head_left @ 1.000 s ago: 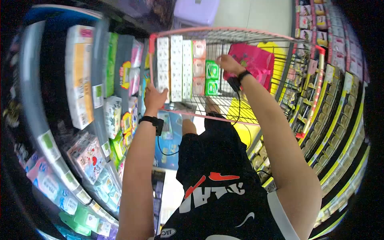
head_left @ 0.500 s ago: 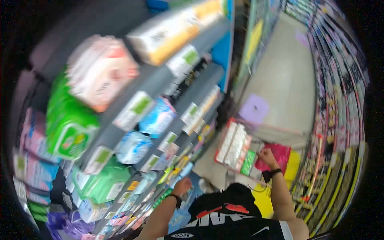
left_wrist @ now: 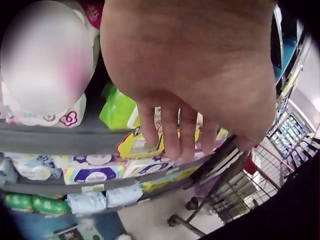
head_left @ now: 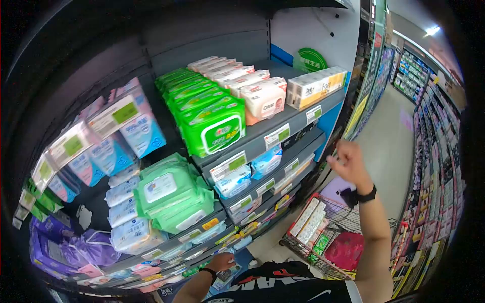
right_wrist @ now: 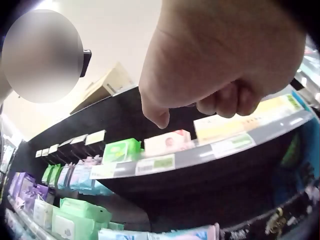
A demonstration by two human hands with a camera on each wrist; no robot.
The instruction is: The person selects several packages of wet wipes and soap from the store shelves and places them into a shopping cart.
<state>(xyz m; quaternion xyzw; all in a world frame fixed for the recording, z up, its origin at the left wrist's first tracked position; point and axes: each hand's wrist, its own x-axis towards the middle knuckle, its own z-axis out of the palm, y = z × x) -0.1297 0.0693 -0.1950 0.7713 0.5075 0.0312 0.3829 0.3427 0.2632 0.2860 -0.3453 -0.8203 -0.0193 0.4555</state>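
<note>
My right hand [head_left: 349,162] is raised beside the shelf's end, fingers loosely curled and holding nothing. In the right wrist view its thumb points down over the upper shelf, which bears green wipe packs [right_wrist: 122,150], pale pink tissue packs [right_wrist: 167,142] and a white and yellow tissue pack [right_wrist: 247,120]. The head view shows that same white and yellow pack [head_left: 317,87] nearest the right hand, beside the pink packs [head_left: 263,98] and green packs [head_left: 214,126]. Low by the shelving, my left hand [head_left: 221,262] hangs relaxed, its fingers extended in the left wrist view and nothing in its grasp.
A shopping cart [head_left: 293,246] stands on the right, loaded with white tissue packs [head_left: 309,217], a green pack [head_left: 320,244] and a pink-red bag [head_left: 345,251]. Behind it is a purple stool [head_left: 337,189]. Light green wipe packs [head_left: 174,194] fill a lower shelf; more shelving [head_left: 429,166] lines the aisle's right side.
The view has swung from the cart up to the shelves on the left. My right hand has left the cart and risen toward the upper shelf; my left hand has left the cart's edge.
</note>
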